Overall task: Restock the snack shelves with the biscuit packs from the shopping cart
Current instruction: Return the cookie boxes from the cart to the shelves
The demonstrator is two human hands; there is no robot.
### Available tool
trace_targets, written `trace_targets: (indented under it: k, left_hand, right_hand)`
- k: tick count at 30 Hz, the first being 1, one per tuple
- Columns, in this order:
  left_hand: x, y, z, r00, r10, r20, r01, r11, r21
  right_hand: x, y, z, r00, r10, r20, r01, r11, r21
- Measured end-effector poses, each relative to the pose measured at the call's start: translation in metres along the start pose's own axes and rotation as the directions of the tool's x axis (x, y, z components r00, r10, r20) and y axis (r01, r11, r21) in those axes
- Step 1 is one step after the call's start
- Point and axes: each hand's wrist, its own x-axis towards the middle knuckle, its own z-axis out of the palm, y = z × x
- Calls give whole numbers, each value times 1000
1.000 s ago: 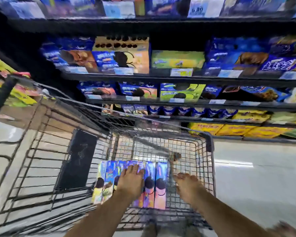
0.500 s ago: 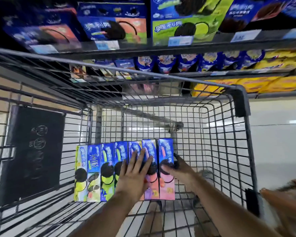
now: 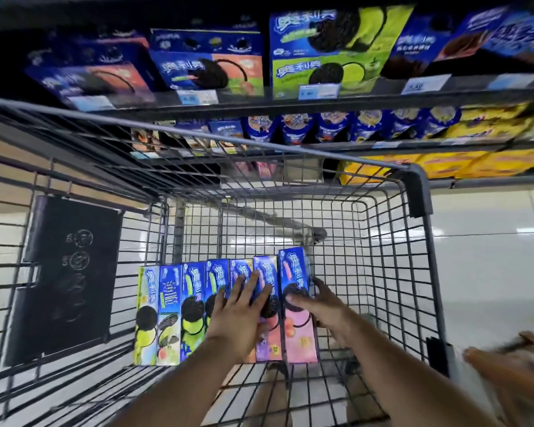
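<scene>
Biscuit packs (image 3: 170,318), seven slim cardboard boxes with blue tops and a dark sandwich biscuit printed on each, lay side by side in a row on the wire floor of the cart, near its middle. The left hand (image 3: 238,322) rested flat on the right half of the row, fingers straight and spread over the boxes just left of the last one. The right hand (image 3: 324,309) gripped the rightmost box, the pink-fronted pack (image 3: 299,337): the thumb crossed the printed biscuit on its face and the fingers curled round its right edge. That pack's far end reached a little beyond its neighbours', and its left side touched the purple-fronted one.

Around them rose the grey wire shopping cart (image 3: 413,272), with a dark plastic bumper (image 3: 416,192) on its far right corner. A black rectangular panel (image 3: 65,278) hung on the cart's left wall.

Beyond the far rim ran the dark metal snack shelves (image 3: 367,98). Wide blue biscuit boxes (image 3: 327,50) with orange and lime fronts stood on the upper one, behind white price tags (image 3: 318,91). Round blue tubs (image 3: 330,127) lined the shelf below, and yellow bags (image 3: 444,164) lay lower right. Pale glossy floor tiles (image 3: 490,257) showed right of the cart. At the near right edge was a shape too blurred to tell.
</scene>
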Motion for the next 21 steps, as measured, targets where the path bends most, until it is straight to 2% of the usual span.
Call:
trace_targets:
  k: [3,5,7,10,11,13,14,15,19,21]
  left_hand:
    - [-8,8,-43,994,-81,-72,70,986,-154]
    - [-18,18,-89,986,-79,-148,31,953,-303]
    - [-31,32,-145,980,-69,-185,-33,868,-496]
    - [-60,55,-228,968,-128,-215,-70,684,-726]
    - [-72,62,-253,960,-159,-229,-94,587,-804]
    - [-97,77,-299,961,-154,-231,-172,320,-932]
    - [-110,85,-319,964,-124,-235,-207,204,-957]
    - [-123,91,-337,966,-93,-243,-230,133,-964]
    - [-171,111,-399,941,-12,-339,-338,60,-939]
    - [-192,118,-423,920,-12,-393,-392,34,-919]
  right_hand:
    - [-33,-22,-21,999,-46,17,46,999,-8]
    - [-67,-50,-39,994,-103,41,103,995,-3]
    - [-106,-81,-58,986,-152,64,152,988,1]
    - [-170,-130,-84,963,-241,117,249,967,-56]
    - [-191,-148,-93,952,-274,133,286,954,-84]
    - [-232,-182,-107,926,-351,139,367,922,-120]
    - [-251,-197,-114,911,-386,143,403,907,-123]
    - [-270,-210,-119,896,-414,162,435,892,-122]
    - [-337,-258,-136,819,-495,291,544,831,-117]
    - [-364,-278,-142,790,-534,303,586,803,-113]
